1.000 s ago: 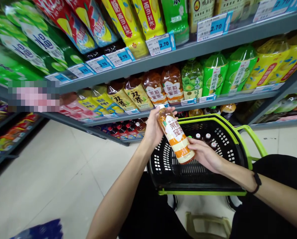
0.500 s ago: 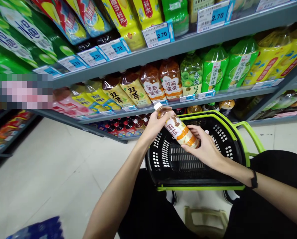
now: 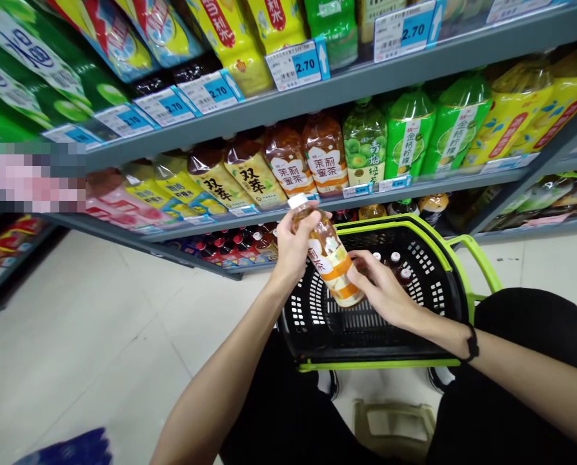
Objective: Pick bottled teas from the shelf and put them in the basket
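Left hand (image 3: 295, 239) and right hand (image 3: 384, 289) clasped one bottle (image 3: 335, 266), now steeper; three caps (image 3: 395, 257) (apparently white) reappeared at basket's (image 3: 327, 339) one o'clock.

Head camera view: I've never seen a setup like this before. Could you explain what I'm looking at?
There is no machine here, just a person's two bare hands. One head-worn camera takes every picture, looking forward and down. The left hand has its grip around the upper part of a drink bottle, near the white cap; the right hand holds the lower part. The bottle is tilted, its cap toward the shelf, where packaged drinks stand in rows. Below the hands is a black basket with green trim, containing some white-capped bottles, partly hidden by the right hand.
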